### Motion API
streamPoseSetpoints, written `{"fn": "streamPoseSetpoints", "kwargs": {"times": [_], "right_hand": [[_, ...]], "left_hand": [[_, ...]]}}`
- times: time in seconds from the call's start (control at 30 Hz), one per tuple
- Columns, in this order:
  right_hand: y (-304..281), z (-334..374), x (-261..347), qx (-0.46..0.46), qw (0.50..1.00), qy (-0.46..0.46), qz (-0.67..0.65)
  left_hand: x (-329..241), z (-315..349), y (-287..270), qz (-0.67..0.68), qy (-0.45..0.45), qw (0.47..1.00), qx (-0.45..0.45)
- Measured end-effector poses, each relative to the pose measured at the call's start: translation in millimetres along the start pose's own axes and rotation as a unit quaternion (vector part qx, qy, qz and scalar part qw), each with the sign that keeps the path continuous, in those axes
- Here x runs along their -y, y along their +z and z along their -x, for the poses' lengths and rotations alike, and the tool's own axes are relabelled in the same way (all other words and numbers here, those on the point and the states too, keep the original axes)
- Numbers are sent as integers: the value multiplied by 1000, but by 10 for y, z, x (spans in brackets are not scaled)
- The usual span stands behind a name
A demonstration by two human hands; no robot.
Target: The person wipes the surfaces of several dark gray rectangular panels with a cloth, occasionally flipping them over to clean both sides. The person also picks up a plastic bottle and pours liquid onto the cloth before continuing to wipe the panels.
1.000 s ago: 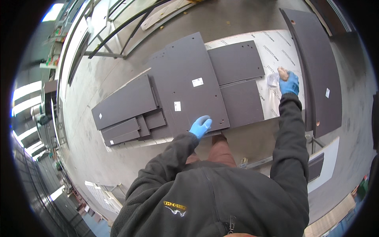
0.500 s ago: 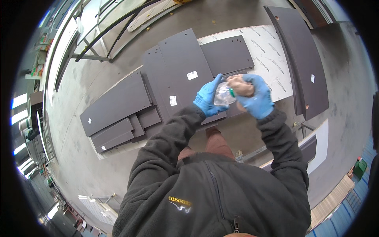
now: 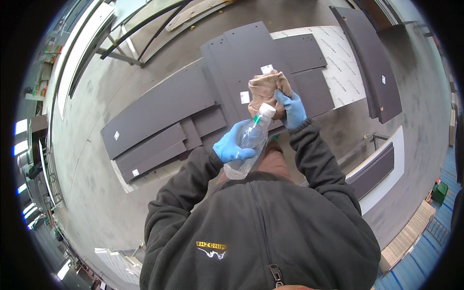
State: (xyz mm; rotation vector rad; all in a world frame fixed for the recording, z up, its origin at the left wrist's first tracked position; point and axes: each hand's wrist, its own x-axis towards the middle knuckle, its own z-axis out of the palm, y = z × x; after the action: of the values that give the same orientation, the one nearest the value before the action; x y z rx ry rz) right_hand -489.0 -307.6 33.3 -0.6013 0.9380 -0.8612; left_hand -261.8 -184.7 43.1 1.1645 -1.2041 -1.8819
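My left hand (image 3: 235, 145), in a blue glove, is wrapped round a clear plastic bottle (image 3: 251, 135). The bottle tilts with its white cap (image 3: 267, 110) pointing away from me and to the right; a green band circles its neck. My right hand (image 3: 292, 108), gloved in blue too, pinches a crumpled beige cloth (image 3: 265, 90) just beyond the cap. Below both hands lie dark grey panels (image 3: 166, 106) of several sizes, some overlapping and bearing small white labels.
White printed sheeting (image 3: 348, 72) lies under the panels. At the right leans a tall dark panel stack (image 3: 374, 67). A metal frame rack (image 3: 121, 55) stands at the far left. Nearer on the right, a smaller dark panel (image 3: 374, 174) rests against a white board (image 3: 397, 154).
The bottle has come nearer my body and turned, so its whole length shows. The cloth has moved left and spread out somewhat. My hands have drawn apart, the left one lower.
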Motion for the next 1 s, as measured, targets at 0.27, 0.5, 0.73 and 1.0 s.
{"fn": "streamPoseSetpoints", "kwargs": {"times": [0.27, 0.5, 0.73, 1.0], "right_hand": [[509, 219, -289, 122, 992, -2, -10], [440, 243, -330, 120, 992, 14, 22], [418, 214, -331, 103, 995, 9, -1], [352, 60, -435, 116, 991, 61, -35]], "left_hand": [[-177, 838, -480, 277, -118, 951, 72], [-71, 892, -596, 421, -170, 887, 79], [-25, 808, -701, 421, -208, 879, 84], [107, 719, -715, 455, -221, 853, 127]]}}
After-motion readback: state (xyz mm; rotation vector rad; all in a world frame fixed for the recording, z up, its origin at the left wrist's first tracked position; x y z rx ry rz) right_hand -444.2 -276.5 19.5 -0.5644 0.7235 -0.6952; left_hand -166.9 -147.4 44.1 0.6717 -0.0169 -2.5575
